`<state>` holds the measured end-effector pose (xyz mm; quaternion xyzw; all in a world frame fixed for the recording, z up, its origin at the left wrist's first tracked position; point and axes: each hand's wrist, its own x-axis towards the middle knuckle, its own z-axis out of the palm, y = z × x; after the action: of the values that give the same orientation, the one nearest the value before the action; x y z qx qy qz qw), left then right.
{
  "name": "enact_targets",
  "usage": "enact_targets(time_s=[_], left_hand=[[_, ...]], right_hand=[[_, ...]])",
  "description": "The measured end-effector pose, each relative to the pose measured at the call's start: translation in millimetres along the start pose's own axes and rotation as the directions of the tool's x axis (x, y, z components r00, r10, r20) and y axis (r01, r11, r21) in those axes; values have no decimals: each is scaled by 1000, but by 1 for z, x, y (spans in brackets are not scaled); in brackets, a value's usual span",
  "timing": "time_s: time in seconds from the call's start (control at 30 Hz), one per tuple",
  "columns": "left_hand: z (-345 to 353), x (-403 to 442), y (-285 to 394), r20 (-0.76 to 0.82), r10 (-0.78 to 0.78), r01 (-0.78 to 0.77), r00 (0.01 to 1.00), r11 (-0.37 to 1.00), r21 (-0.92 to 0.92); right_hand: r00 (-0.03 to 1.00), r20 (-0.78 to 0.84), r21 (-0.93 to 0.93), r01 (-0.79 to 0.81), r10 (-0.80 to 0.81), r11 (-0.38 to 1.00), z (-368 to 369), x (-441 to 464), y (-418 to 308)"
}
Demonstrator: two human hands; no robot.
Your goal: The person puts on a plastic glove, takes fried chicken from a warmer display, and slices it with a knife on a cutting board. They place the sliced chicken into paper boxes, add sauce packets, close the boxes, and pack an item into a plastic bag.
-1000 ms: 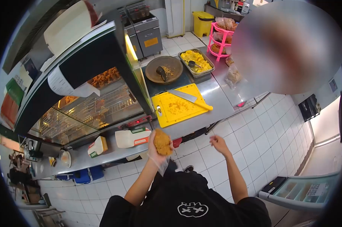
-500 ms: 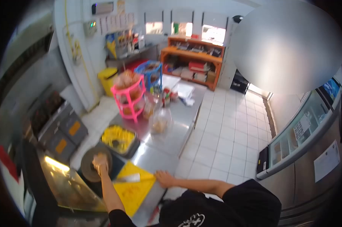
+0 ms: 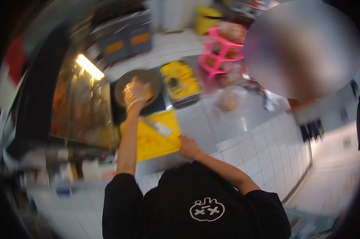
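My left hand (image 3: 137, 93), in what looks like a clear plastic glove, is over a round grey-brown pan-like dish (image 3: 122, 84). Motion blurs its fingers, and something orange shows beside them. My right hand (image 3: 190, 147) rests, fingers extended, at the right edge of a yellow cutting board (image 3: 156, 149). Across that board lies a knife (image 3: 162, 128) with a broad blade, apart from both hands. Beside the round dish stands a metal tray (image 3: 184, 99) filled with yellow pieces (image 3: 180, 77).
To the left is a lit glass-fronted case (image 3: 82, 107). A pink tiered rack (image 3: 213, 51) and a clear bag of food (image 3: 229, 100) stand on the steel counter (image 3: 198, 123). Behind are grey cabinets (image 3: 126, 42) and a yellow bin (image 3: 207, 20).
The view has swung down and left, so the counter appears higher and turned. My left hand remains at the round dish, now with orange showing by it; my right hand stays by the board.
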<state>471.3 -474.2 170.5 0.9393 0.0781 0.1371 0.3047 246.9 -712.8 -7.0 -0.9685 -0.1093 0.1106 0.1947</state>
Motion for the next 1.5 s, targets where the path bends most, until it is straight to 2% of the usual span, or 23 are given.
enact_targets(time_s=[0.03,0.07,0.1,0.17,0.23,0.3,0.37,0.47,0.57,0.63,0.73,0.77,0.83,0.93,1.03,1.13,1.23,1.33,1.43,1.5], left_hand=[[-22,-22,3,47,-64,65,997,998,-20],[-20,-35,-13,48,-48,49,998,998,-25],[-31,-58,-17,45,-215,216,976,976,-14],[-32,-101,-49,101,-251,235,963,960,149],[-22,-143,-77,281,-413,380,866,910,166],[7,-181,-104,265,-429,352,864,889,292],[24,-194,-102,273,-431,332,860,879,343],[45,-194,-60,343,-407,311,847,901,302],[40,-186,-27,426,-346,243,836,929,279],[39,-188,-21,445,-298,167,844,936,310],[35,-200,-54,456,-119,68,882,990,126],[33,-202,-58,461,-145,186,875,981,-46],[16,-199,-52,487,-200,407,850,836,-368],[25,-198,-62,446,-111,121,888,993,6],[27,-199,-76,189,-137,186,972,944,-271],[8,-195,-82,-113,-188,140,976,929,-341],[-13,-164,-69,-178,35,-85,983,955,-285],[20,-134,-77,-173,159,-186,972,971,-152],[66,-117,-108,7,205,-205,979,978,44],[82,-119,-114,47,85,-90,995,990,105]], right_hand=[[997,73,11,9,-10,1000,-5,6,-1],[991,131,9,7,-8,1000,-7,16,5],[984,176,4,-14,13,1000,-4,11,1],[974,211,-23,-76,79,997,-10,24,11],[981,186,-26,-49,53,998,-34,21,13],[982,184,4,-47,46,999,-50,21,19],[975,216,67,-62,47,996,-52,29,50],[984,174,170,15,-45,985,-68,27,81],[968,246,364,-47,-48,930,-94,15,95],[971,233,386,-49,-46,921,-114,3,81],[978,207,427,-67,-25,902,-111,0,78],[979,203,446,-81,-13,892,-106,-4,80],[979,202,464,-66,-33,883,-101,-3,73],[980,192,474,-43,-55,880,-96,-7,60],[976,213,429,-43,-55,902,-105,1,49],[973,215,348,7,-87,937,-104,3,45],[948,291,240,62,-133,969,-100,3,32],[927,324,168,137,-186,976,-88,9,19],[918,333,122,185,-216,975,-67,17,22],[917,340,92,188,-208,978,-59,21,25]])
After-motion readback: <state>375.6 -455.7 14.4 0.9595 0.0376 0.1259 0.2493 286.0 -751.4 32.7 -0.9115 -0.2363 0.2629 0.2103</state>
